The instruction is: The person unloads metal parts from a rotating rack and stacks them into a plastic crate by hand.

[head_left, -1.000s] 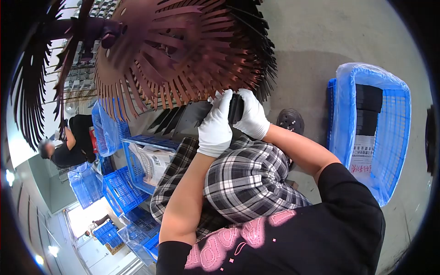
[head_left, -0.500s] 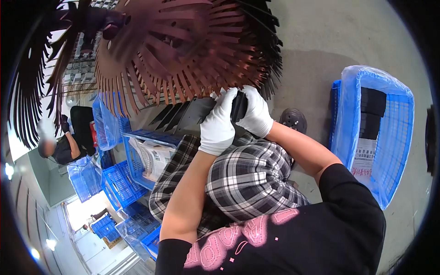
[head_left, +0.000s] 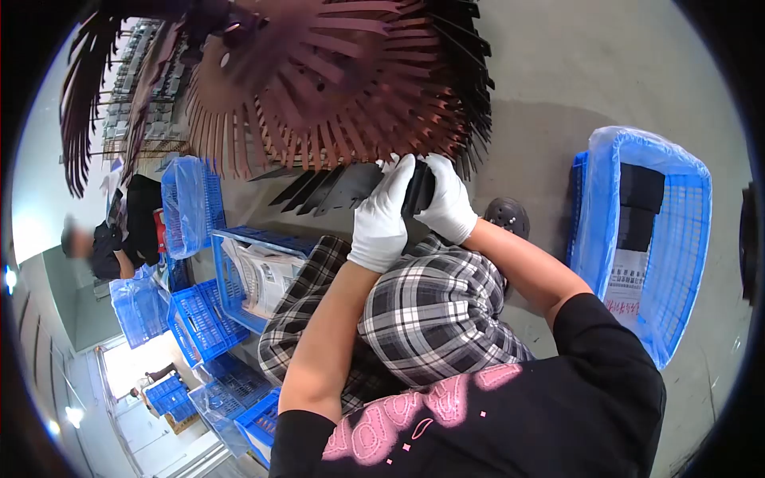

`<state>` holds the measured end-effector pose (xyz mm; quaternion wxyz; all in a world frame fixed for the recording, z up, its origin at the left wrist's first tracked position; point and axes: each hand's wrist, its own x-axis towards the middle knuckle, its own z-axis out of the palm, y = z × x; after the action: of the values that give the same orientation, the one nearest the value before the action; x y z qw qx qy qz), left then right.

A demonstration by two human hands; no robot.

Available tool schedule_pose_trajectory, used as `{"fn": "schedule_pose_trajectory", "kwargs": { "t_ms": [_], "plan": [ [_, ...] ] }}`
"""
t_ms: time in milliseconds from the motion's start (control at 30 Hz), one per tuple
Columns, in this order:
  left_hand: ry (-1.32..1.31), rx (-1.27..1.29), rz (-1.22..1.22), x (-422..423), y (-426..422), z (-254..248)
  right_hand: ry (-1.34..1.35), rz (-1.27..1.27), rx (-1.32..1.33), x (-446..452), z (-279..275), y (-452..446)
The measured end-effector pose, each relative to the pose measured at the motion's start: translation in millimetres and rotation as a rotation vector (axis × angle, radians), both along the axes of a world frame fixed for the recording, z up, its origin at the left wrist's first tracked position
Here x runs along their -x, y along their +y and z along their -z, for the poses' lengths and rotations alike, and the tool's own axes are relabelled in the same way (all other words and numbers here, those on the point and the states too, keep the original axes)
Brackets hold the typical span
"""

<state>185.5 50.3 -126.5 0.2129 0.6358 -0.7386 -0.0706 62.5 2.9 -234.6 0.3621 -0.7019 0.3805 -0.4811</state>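
"How are the hands set?"

"From my remote seat I see the gloved left hand [head_left: 381,223] and right hand [head_left: 448,203] both gripping the black pieces [head_left: 416,189], held between them near the tips of the brown metal strips [head_left: 343,88]."

"And around them?"

"I've a lined blue basket [head_left: 681,239] to the right, black stacks [head_left: 640,187] and newspaper [head_left: 629,271] inside."

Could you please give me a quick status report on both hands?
Left hand and right hand holding black object between them. Finned metal discs just beyond; contact unclear.

Factory workshop: blue crates [head_left: 684,239] (some plastic-lined) and a spiky, probably metal rack [head_left: 339,92].
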Motion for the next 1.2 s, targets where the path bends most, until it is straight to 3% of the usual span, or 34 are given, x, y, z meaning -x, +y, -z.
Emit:
{"fn": "schedule_pose_trajectory", "kwargs": {
  "t_ms": [233,367,567,733,867,1033,1200],
  "plan": [
    [-0.206,0.168,-0.055,7.8,21.0,-4.0,0.026,-0.033,-0.045,1.4,-7.4,1.2],
    [-0.013,0.083,-0.050,15.1,20.0,-14.6,0.006,0.011,0.029,0.4,-7.1,1.8],
    [-0.042,0.068,-0.027,22.3,-6.5,-11.9,-0.028,0.031,0.067,-3.6,-0.5,0.0],
    [0.065,-0.096,-0.133,29.6,-10.2,-18.0,-0.062,0.121,0.097,-10.4,-4.3,-0.4],
    [-0.053,0.085,-0.093,31.3,-14.3,-8.6,-0.019,0.132,0.138,-5.9,-6.3,-2.0],
    [-0.241,-0.075,-0.133,33.4,-13.3,-17.1,-0.022,0.093,0.063,-8.1,-3.4,-1.2],
    [-0.258,-0.060,-0.116,29.8,-14.7,-9.2,-0.067,0.077,0.079,-11.3,6.9,-1.4]
  ]
}}
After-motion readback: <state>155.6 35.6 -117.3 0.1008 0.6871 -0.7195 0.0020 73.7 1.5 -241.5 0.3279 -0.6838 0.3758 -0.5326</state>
